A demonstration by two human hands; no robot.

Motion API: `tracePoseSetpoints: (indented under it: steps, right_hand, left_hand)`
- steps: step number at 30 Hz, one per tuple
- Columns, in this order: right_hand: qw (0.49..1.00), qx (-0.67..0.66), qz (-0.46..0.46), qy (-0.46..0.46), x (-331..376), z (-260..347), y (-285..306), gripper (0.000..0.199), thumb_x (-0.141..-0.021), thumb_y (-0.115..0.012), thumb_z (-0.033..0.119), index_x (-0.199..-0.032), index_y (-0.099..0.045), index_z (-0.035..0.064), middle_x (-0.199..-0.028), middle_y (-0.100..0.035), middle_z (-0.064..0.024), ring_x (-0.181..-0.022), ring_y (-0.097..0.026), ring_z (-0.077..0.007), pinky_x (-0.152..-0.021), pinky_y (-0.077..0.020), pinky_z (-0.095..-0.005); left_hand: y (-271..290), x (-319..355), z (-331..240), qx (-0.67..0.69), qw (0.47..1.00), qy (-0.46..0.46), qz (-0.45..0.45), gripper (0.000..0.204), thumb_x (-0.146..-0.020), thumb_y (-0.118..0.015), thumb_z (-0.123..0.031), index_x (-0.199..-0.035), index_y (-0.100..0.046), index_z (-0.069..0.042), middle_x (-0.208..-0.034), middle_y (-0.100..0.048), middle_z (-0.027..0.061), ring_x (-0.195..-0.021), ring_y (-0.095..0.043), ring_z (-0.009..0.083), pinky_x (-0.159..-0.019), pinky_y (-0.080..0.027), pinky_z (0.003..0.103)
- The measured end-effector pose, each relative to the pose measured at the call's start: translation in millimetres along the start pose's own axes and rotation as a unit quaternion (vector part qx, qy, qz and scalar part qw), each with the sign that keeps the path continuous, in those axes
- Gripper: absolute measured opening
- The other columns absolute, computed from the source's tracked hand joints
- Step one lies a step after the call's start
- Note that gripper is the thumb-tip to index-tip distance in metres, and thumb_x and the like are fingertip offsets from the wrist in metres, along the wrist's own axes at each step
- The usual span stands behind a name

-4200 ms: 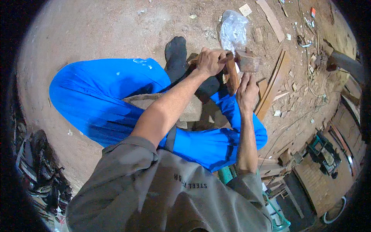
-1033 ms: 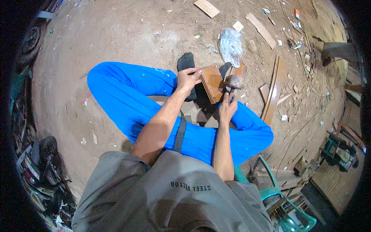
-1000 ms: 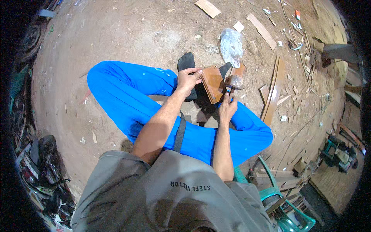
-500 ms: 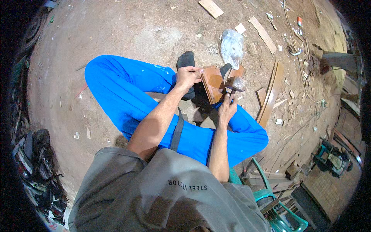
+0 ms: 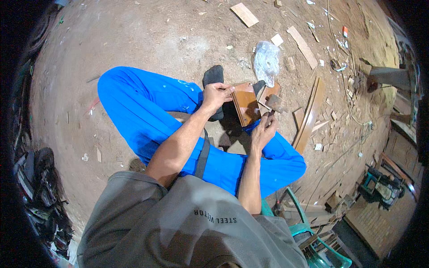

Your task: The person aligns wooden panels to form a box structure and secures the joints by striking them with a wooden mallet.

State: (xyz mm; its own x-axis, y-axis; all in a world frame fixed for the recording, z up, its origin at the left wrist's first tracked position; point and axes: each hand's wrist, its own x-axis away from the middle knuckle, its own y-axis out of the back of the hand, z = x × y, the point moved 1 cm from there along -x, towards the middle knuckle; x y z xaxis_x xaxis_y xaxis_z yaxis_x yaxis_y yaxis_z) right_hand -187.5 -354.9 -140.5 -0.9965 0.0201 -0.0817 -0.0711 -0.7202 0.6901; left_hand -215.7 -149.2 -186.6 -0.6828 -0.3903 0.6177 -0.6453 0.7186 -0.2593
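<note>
My left hand pinches the left edge of a varnished brown wooden piece, a flat panel with a grooved edge, tilted between my legs. In my right hand is a hammer, gripped by its short handle. Its blurred head stands just right of the panel, apart from it. Behind the hammer lies another brown wood piece, partly hidden. My socked foot is beside my left hand.
A clear plastic bag lies just beyond the wood. Long varnished strips rest on the dirt floor at the right, amid several offcuts. A green plastic chair stands at the lower right, and a cable runs along the right.
The hammer head has swung right, away from the panel, and my right hand has turned with it. My left hand still holds the panel's edge.
</note>
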Motion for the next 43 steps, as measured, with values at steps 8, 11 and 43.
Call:
tracePoseSetpoints:
  steps: [8,11,43]
  right_hand:
    - [0.993,-0.072,0.089,0.025,4,45,-2,0.027,-0.103,-0.050,0.023,-0.094,-0.053,-0.0028,-0.070,-0.052,-0.0099,-0.062,-0.047,-0.0182,-0.055,-0.0393,-0.0356]
    - [0.987,-0.036,0.154,-0.025,-3,45,-1,0.031,-0.102,-0.051,0.026,-0.106,-0.056,-0.0047,-0.078,-0.062,-0.0213,-0.068,-0.060,-0.0276,-0.063,-0.0457,-0.0413]
    - [0.988,-0.016,0.149,-0.031,-17,55,-2,0.033,-0.100,-0.052,0.028,-0.107,-0.059,-0.0038,-0.092,-0.064,-0.0339,-0.086,-0.065,-0.0460,-0.070,-0.0464,-0.0548]
  left_hand:
    - [-3,3,-6,-0.077,0.996,-0.046,-0.013,0.022,-0.090,-0.073,-0.016,-0.095,-0.069,0.006,-0.091,-0.071,0.0119,-0.081,-0.070,0.0169,-0.069,-0.062,0.029]
    - [-9,6,-10,-0.148,0.985,-0.076,-0.042,0.026,-0.088,-0.075,-0.020,-0.094,-0.070,0.005,-0.085,-0.072,0.0101,-0.074,-0.070,0.0144,-0.064,-0.059,0.027]
    - [-11,-3,1,-0.143,0.986,-0.084,-0.020,0.023,-0.090,-0.073,-0.018,-0.098,-0.069,0.002,-0.085,-0.072,0.0124,-0.073,-0.071,0.0175,-0.065,-0.060,0.028]
